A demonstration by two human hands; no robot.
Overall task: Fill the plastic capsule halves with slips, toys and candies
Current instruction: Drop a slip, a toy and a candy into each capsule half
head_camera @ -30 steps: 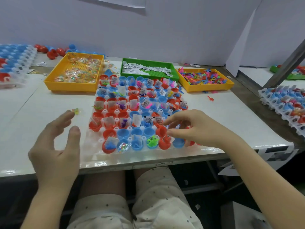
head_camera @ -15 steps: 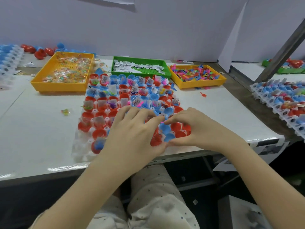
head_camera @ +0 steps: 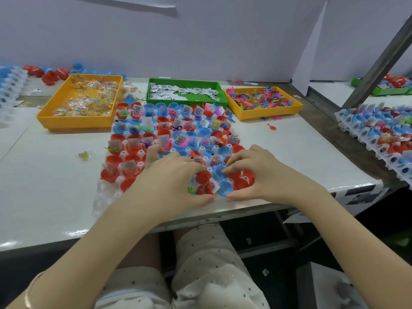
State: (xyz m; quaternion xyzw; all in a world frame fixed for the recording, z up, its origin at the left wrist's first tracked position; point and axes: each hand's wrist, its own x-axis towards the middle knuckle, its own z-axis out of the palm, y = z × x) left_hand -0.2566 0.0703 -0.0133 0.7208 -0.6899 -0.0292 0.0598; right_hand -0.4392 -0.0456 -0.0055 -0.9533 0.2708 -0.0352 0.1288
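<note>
View as I monitor it remotely. A glossy white worktop [head_camera: 289, 157] fills the middle ground, backed by a plain pale-violet wall panel [head_camera: 223, 45]. A white card partition [head_camera: 312, 47] stands upright at the worktop's far right corner. A grey metal bar [head_camera: 379, 65] slants across the upper right, and a brown strip [head_camera: 330, 121] borders the worktop's right edge. Below the near edge lie white dark-dotted fabric [head_camera: 207, 264] over two knees and a pale box-like object [head_camera: 330, 286], too blurred to identify.

No legible txt. Slips [head_camera: 169, 91] in green tray [head_camera: 187, 82], table's [head_camera: 55, 175] far edge, carry print, too small to read.
</note>
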